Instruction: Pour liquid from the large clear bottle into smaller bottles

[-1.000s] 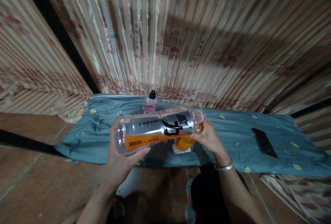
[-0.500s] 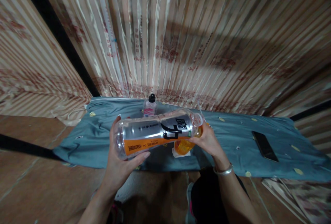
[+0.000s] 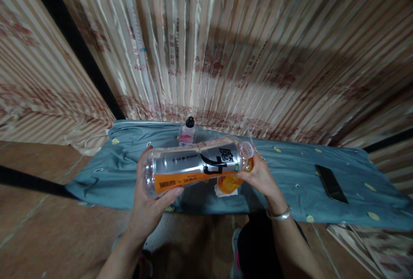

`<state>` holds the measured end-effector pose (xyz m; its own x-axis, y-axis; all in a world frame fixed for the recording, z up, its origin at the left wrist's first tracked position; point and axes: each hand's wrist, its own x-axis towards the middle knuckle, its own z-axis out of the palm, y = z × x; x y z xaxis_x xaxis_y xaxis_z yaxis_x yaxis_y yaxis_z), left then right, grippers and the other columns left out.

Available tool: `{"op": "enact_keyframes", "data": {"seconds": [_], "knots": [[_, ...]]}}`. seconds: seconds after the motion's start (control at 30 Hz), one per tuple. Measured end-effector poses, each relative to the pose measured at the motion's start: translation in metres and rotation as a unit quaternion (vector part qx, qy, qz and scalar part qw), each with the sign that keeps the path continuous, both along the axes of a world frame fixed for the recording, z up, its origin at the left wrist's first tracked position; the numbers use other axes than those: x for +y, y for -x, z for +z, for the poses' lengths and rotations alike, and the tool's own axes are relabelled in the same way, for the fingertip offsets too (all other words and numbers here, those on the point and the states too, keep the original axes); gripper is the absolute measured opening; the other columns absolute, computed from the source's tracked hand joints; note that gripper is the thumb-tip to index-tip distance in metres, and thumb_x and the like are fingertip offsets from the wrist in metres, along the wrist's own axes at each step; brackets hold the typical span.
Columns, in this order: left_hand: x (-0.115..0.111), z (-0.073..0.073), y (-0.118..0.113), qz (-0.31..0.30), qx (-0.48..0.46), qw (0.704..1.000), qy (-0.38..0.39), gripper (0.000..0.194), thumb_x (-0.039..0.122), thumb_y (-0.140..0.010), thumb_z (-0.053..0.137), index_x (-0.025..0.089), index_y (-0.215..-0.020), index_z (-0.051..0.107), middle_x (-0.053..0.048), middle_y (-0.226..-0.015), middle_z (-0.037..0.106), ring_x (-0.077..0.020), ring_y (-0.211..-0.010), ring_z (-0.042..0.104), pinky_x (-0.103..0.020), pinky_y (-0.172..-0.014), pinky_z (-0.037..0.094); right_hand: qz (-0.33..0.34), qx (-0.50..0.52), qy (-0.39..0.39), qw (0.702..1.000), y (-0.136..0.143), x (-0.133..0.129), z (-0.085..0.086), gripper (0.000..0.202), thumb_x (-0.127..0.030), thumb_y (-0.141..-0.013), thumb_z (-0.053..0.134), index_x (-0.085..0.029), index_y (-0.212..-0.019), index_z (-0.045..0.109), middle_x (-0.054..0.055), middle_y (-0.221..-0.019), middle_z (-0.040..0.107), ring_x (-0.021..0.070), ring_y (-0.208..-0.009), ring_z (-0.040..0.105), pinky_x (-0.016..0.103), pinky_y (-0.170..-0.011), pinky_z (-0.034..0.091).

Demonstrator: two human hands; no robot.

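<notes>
My left hand (image 3: 150, 210) is closed around the base of a large clear plastic drink bottle (image 3: 190, 165) with a silver and orange label. That bottle lies nearly level in the air, its uncapped neck pointing right and slightly up. Near the neck, my right hand (image 3: 258, 176) is curled round the upper part of a smaller bottle of orange liquid (image 3: 228, 183), partly covered by the drink bottle and my fingers. The orange bottle stands on a white tissue (image 3: 221, 191). A thin clear plastic edge rises by the drink bottle's mouth; its shape is unclear.
A small clear bottle with a black cap (image 3: 188, 132) stands behind the drink bottle. A black phone (image 3: 331, 183) lies to the right on the blue-green cloth (image 3: 284, 188) of the low bench. Striped curtain (image 3: 226, 55) hangs close behind; dark poles slant at the left.
The view has shifted very slightly. Both hands and the two bottles keep almost the same position; my left thumb has slid a little left on the drink bottle.
</notes>
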<state>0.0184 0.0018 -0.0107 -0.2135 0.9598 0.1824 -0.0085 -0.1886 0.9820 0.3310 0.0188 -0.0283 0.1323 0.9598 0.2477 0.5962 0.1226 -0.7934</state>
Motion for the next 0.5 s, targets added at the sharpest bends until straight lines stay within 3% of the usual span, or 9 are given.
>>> {"op": "enact_keyframes", "data": {"seconds": [0.13,0.5], "knots": [[0.0009,0.0032,-0.0002,0.005,0.010,1.000,0.004,0.103,0.040,-0.058,0.098,0.023,-0.149,0.053,-0.013,-0.133,0.075,-0.0375,-0.120,0.078,-0.050,-0.104,0.066,0.005,0.000,-0.002,1.000,0.0014,-0.0008,0.0012,0.070,-0.043,-0.068,0.089,-0.023,-0.132,0.067,0.011,-0.120,0.084,0.0362,-0.108,0.081,0.048,-0.098,0.064],[0.0008,0.0054,0.0004,-0.003,0.014,1.000,-0.013,0.103,0.044,-0.061,0.098,0.025,-0.152,0.054,-0.012,-0.133,0.076,-0.0384,-0.121,0.078,-0.052,-0.107,0.064,0.009,0.017,-0.006,1.000,0.0011,-0.0009,-0.0011,0.072,-0.050,-0.069,0.093,-0.025,-0.131,0.067,0.010,-0.120,0.084,0.0358,-0.108,0.081,0.048,-0.096,0.065]]}}
